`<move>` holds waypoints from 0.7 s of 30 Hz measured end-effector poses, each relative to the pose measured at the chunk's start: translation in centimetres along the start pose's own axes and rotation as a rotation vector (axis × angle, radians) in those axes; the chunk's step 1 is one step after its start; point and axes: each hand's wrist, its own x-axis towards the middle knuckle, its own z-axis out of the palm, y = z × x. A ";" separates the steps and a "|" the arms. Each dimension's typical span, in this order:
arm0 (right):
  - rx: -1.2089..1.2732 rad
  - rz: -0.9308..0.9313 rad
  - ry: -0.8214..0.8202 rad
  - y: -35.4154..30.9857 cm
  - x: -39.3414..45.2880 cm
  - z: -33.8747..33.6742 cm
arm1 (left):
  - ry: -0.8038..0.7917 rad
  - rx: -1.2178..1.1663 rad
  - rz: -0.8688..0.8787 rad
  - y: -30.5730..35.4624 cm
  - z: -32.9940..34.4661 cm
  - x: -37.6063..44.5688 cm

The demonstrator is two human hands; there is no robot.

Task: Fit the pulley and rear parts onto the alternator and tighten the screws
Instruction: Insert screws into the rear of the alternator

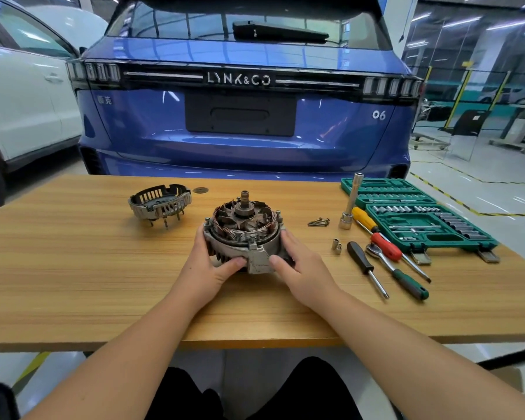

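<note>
The alternator (244, 230) stands on the wooden table (73, 268), open side up, with its copper windings and rotor shaft showing. My left hand (212, 265) grips its left side with the thumb on the front housing. My right hand (297, 265) grips its right side, thumb against the mounting lug. The rear cover (159, 203), a slotted metal shell with long bolts hanging from it, lies apart at the back left. A small pile of dark screws (319, 222) lies to the right of the alternator.
Right of the alternator lie a tall socket on an extension (349, 204), small sockets (336, 246), a black screwdriver (365, 266), a yellow and a red screwdriver, a ratchet (397, 272) and an open green socket case (419, 219). A blue car stands behind the table.
</note>
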 end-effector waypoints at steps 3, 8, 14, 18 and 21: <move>0.000 0.029 -0.006 -0.1 0.9 0.1 | -0.013 0.021 -0.035 0.1 -0.1 0.8; -0.011 0.073 0.001 -0.5 2.6 0.0 | 0.025 0.189 -0.081 -0.3 0.2 2.1; -0.113 0.145 0.038 1.7 2.7 -3.1 | 0.382 0.493 0.125 0.5 0.8 -0.3; -0.239 0.280 0.262 3.9 3.6 -7.8 | 0.193 0.530 0.683 3.5 5.1 -2.0; -0.423 0.456 0.201 5.3 3.7 -10.3 | -0.026 0.510 0.790 6.1 10.5 -1.7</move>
